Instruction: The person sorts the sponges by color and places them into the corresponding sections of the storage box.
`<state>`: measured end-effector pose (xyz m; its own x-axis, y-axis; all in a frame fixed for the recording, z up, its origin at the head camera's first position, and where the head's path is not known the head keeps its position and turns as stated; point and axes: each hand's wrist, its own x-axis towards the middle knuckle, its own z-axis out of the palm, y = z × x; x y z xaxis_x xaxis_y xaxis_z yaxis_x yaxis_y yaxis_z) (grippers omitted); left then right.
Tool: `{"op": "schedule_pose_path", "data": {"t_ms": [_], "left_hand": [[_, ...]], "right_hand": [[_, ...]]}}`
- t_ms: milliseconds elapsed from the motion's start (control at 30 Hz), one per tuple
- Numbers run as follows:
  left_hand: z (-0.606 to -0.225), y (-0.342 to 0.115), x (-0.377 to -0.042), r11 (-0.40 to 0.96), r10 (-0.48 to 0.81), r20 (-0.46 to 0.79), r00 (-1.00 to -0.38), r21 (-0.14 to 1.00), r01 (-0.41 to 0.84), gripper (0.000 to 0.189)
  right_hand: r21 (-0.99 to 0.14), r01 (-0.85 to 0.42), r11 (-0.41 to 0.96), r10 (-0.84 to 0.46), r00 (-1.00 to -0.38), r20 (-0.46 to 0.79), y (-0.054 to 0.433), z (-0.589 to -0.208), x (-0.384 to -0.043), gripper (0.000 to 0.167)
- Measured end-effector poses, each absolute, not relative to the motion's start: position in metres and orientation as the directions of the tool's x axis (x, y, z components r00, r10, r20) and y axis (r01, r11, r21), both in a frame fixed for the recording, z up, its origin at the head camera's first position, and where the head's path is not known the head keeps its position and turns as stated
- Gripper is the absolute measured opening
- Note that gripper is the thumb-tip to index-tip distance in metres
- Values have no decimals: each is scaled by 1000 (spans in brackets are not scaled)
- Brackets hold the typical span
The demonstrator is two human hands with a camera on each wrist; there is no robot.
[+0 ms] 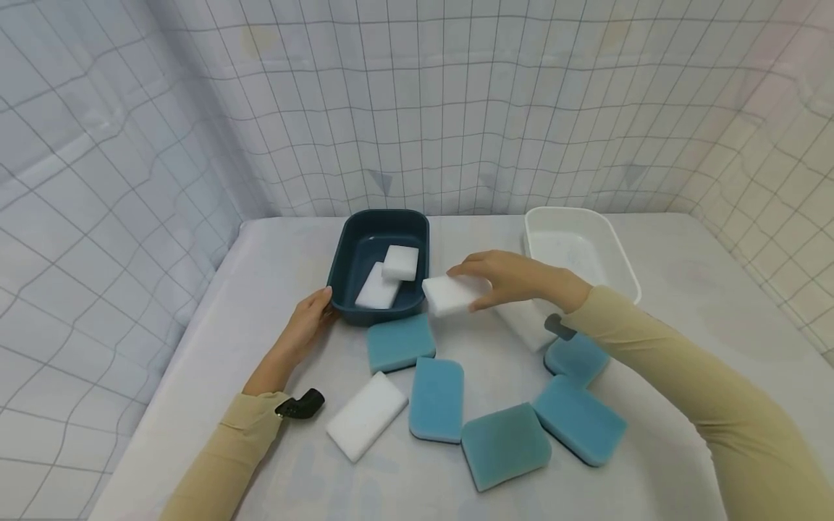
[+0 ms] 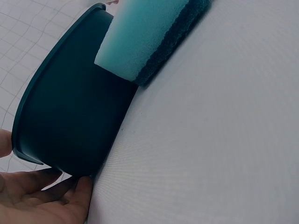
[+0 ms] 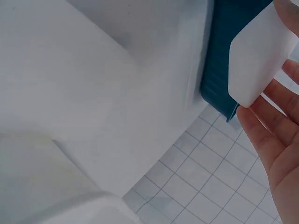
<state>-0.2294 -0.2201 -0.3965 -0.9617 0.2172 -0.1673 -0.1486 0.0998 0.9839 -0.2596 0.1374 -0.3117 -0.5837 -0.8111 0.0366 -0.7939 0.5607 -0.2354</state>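
In the head view my right hand [image 1: 511,278] pinches a white sponge block [image 1: 449,295] between thumb and fingers, just right of the dark blue tub [image 1: 335,289]. The right wrist view shows the same white block [image 3: 257,60] against the fingertips, overlapping the tub's wall [image 3: 217,60]. My left hand [image 1: 306,325] holds the tub's near left corner, thumb at the rim and fingers along the outer wall [image 2: 70,121]. Inside the tub lie two white sponge blocks, one [image 1: 400,262] resting partly on the other [image 1: 376,289].
A white tub [image 1: 625,264] stands at the back right. Several blue sponges with dark undersides, among them one [image 1: 400,344] close to the blue tub and another [image 1: 436,400], lie across the table [image 1: 274,253]. One white block [image 1: 366,416] lies in front; another [image 1: 528,323] is under the right forearm.
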Motion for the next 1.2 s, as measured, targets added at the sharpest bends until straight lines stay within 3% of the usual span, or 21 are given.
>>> {"op": "schedule_pose_path", "data": {"t_ms": [900, 1200], "left_hand": [[-399, -220, -230, 103, 196, -172, -965, 983, -154, 61], [-399, -219, -230, 110, 191, -168, -967, 983, -149, 61]], "right_hand": [[-198, -780, 594, -765, -624, 160, 77, -317, -265, 61], [-202, -796, 570, -762, -605, 232, 67, -320, -264, 59]]}}
